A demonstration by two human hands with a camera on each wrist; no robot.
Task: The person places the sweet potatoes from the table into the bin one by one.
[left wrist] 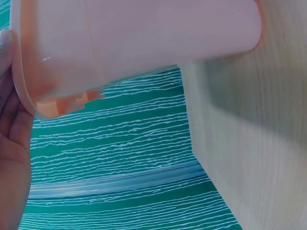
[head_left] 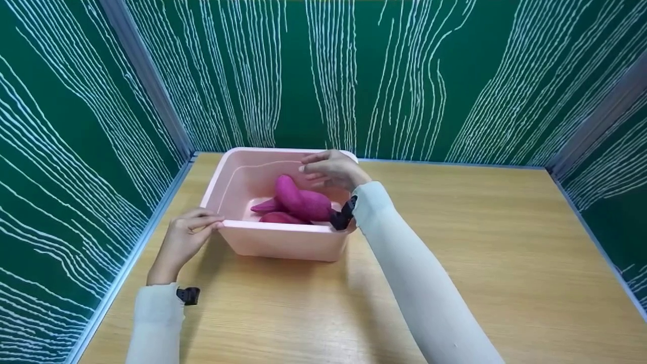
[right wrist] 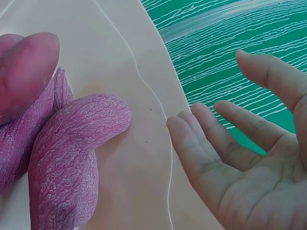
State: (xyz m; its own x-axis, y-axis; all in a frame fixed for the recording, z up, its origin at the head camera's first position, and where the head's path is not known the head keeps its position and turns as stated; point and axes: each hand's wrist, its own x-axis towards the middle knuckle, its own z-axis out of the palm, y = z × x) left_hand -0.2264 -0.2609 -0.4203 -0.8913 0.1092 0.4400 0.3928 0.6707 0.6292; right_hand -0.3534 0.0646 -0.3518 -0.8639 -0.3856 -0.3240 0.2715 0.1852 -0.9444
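A pink plastic bin [head_left: 283, 242] stands on the wooden table, with several magenta-purple, curved, wrinkly-skinned vegetables [head_left: 303, 202] piled inside. Up close in the right wrist view, one bent purple vegetable [right wrist: 72, 148] lies beside a smoother, redder one [right wrist: 29, 72]; their exact kind is unclear. My left hand [head_left: 184, 240] pinches the bin's near left corner by the rim, and its fingers also show on the rim in the left wrist view. Above the far right part of the bin, my right hand [head_left: 333, 169] has its fingers spread and holds nothing, apart from the vegetables.
Wooden table [head_left: 470, 253] extends to the right of the bin and in front of it. Green panels with white wavy lines [head_left: 404, 76] close off the back and both sides, joined by grey metal posts [head_left: 146, 76]. A black wrist camera [head_left: 343, 215] partly covers the bin's near right corner.
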